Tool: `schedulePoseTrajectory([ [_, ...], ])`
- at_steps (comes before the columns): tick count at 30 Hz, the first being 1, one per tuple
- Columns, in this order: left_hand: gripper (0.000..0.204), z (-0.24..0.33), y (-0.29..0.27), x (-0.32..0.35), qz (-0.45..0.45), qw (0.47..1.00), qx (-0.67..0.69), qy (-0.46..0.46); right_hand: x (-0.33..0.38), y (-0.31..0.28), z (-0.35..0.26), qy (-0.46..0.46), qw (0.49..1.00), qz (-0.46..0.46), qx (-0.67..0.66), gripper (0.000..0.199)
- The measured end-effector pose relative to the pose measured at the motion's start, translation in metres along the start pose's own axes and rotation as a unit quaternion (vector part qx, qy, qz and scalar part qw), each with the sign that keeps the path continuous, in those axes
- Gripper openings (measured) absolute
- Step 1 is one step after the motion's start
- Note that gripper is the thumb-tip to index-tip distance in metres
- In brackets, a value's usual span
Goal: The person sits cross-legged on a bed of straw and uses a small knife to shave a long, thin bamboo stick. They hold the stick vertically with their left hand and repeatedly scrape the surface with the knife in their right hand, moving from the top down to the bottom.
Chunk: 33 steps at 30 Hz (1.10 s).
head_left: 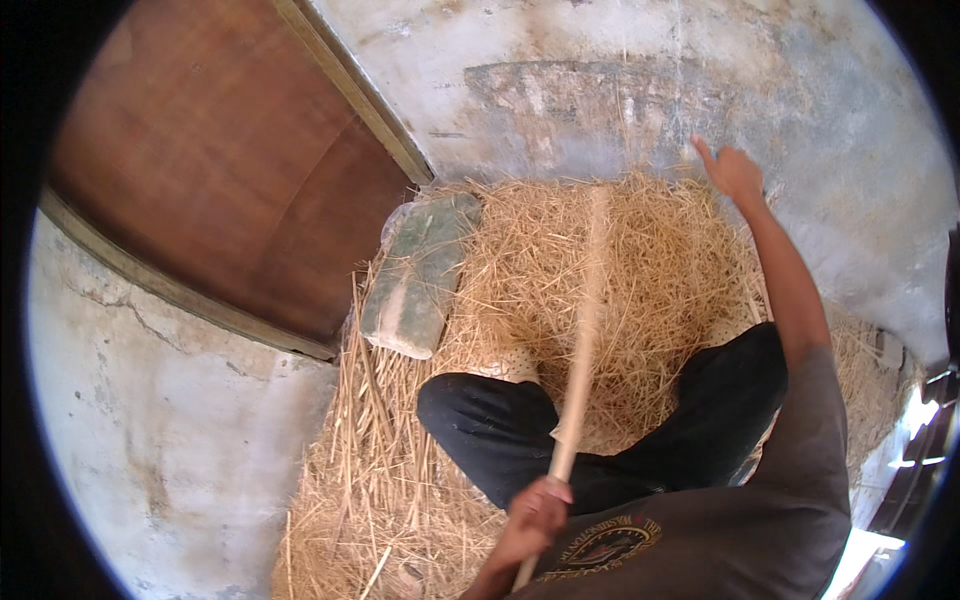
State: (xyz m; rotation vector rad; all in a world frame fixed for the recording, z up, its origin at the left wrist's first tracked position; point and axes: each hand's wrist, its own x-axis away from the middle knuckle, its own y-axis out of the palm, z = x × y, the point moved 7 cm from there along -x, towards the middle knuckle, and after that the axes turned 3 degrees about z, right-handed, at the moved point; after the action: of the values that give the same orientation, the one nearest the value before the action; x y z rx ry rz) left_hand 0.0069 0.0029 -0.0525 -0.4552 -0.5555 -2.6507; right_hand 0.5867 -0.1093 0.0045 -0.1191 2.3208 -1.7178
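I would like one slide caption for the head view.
Left hand holding a long pale stick over heaped straw, right hand outstretched toward the stained wall.

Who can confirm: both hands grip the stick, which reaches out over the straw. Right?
Not quite: only the left hand grips the stick; the right hand is apart from it, as the head view shows. The stick does reach out over the straw.

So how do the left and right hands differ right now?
Grip: the left hand is closed around the stick; the right hand holds nothing visible, one digit sticking out.
Position: the left hand is low, near the dark trousers; the right hand is out at arm's length, by the stained wall, contact unclear.
Shared: both are bare.
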Motion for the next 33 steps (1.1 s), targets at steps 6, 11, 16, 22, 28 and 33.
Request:
schedulePoseTrajectory([
  [6, 0.025, 0.045, -0.001, -0.045, 0.057, 0.993, -0.098, 0.033, 0.127, 0.05, -0.064, -0.145, 0.974, -0.159, -0.074, 0.081],
  [11, 0.024, 0.059, 0.02, -0.05, 0.044, 0.992, -0.114, 0.033, 0.267, -0.009, -0.141, -0.397, 0.89, -0.127, -0.184, 0.07],
  [16, 0.022, 0.059, 0.025, -0.047, 0.046, 0.985, -0.155, 0.054, 0.285, -0.007, -0.145, -0.426, 0.886, -0.046, -0.178, 0.068],
  [22, 0.021, 0.05, 0.023, -0.041, 0.041, 0.979, -0.183, 0.085, 0.256, 0.013, -0.139, -0.362, 0.928, -0.029, -0.083, 0.07],
  [28, 0.019, 0.055, 0.024, -0.035, 0.053, 0.965, -0.236, 0.106, 0.285, 0.002, -0.147, -0.443, 0.885, 0.007, -0.141, 0.071],
  [33, 0.019, 0.058, 0.024, -0.031, 0.059, 0.958, -0.255, 0.115, 0.253, 0.008, -0.148, -0.407, 0.906, 0.024, -0.113, 0.072],
])
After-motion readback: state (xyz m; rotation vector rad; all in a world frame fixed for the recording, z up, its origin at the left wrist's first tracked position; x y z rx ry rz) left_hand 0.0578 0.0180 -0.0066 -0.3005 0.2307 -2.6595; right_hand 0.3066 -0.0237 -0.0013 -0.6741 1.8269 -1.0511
